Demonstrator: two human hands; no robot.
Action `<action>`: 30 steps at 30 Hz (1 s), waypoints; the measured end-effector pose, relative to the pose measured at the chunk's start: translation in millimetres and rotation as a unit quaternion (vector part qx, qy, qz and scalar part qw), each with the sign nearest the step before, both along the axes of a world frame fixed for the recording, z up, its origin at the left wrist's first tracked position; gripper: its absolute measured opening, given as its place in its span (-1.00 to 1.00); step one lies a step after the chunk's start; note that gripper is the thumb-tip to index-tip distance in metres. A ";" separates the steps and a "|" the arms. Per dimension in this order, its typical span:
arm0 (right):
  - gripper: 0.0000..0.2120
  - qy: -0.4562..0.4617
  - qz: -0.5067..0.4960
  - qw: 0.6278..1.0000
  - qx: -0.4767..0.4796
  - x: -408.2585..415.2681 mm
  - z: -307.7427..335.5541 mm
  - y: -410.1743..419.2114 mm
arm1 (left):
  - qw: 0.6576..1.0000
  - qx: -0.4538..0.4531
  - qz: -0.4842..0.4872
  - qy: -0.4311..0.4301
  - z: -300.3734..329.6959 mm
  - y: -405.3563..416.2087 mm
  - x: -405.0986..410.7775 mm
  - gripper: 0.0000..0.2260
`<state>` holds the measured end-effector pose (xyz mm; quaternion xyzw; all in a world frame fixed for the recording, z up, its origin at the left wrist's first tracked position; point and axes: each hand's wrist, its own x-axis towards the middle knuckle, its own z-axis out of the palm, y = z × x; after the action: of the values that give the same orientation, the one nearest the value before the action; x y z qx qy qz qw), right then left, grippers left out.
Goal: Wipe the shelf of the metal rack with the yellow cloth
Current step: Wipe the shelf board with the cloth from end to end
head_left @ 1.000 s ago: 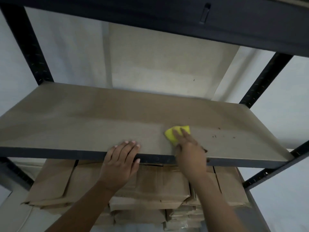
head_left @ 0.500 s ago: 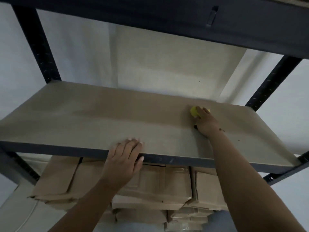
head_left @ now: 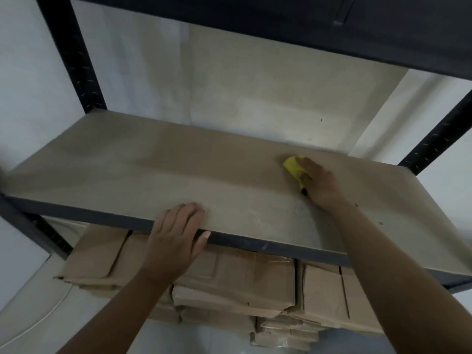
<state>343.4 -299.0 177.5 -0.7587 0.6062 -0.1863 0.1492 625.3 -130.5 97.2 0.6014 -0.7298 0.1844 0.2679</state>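
Observation:
The tan board shelf (head_left: 158,175) of a dark metal rack fills the middle of the view. My right hand (head_left: 319,186) presses a small yellow cloth (head_left: 293,167) flat onto the shelf, right of centre and toward the back. Only the cloth's left part shows beyond my fingers. My left hand (head_left: 176,236) rests on the shelf's dark front edge (head_left: 102,217), fingers spread on the board and thumb over the rim, holding nothing else.
Dark upright posts stand at the back left (head_left: 74,60) and right (head_left: 439,139), with another dark shelf (head_left: 281,24) overhead. A few dark specks (head_left: 380,223) lie on the board's right side. Stacked brown cardboard packs (head_left: 229,284) fill the level below. A pale wall is behind.
My right hand slid the cloth from near the front edge toward the back of the shelf, then slightly left. My left hand stayed on the front edge.

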 end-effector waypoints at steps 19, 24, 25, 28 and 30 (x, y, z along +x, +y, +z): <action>-0.66 -0.082 0.225 0.971 -0.008 49.8 -1.6 -38.4 | 0.993 -0.106 0.028 -0.041 -13.5 -7.4 1.1 -0.62; -0.54 0.030 0.088 0.996 0.003 100.4 -7.4 -101.4 | 0.992 -0.114 0.035 -0.044 -17.2 -7.3 3.3 -0.61; -0.54 0.025 0.113 0.993 -0.003 117.6 -7.4 -99.1 | 0.991 -0.116 0.037 -0.045 -18.3 -7.9 3.6 -0.61; -0.58 0.018 0.248 0.969 -0.004 155.4 -8.7 -66.6 | 0.990 -0.124 0.038 -0.050 -21.4 -8.3 3.8 -0.61; -0.56 0.007 0.321 0.947 0.012 157.7 -9.4 -32.8 | 0.990 -0.129 0.036 -0.050 -22.9 -8.2 4.6 -0.61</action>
<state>501.1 -331.8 168.1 -0.9126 0.3332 -0.1163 0.2062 629.9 -138.7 74.3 0.5777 -0.6902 0.3166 0.2993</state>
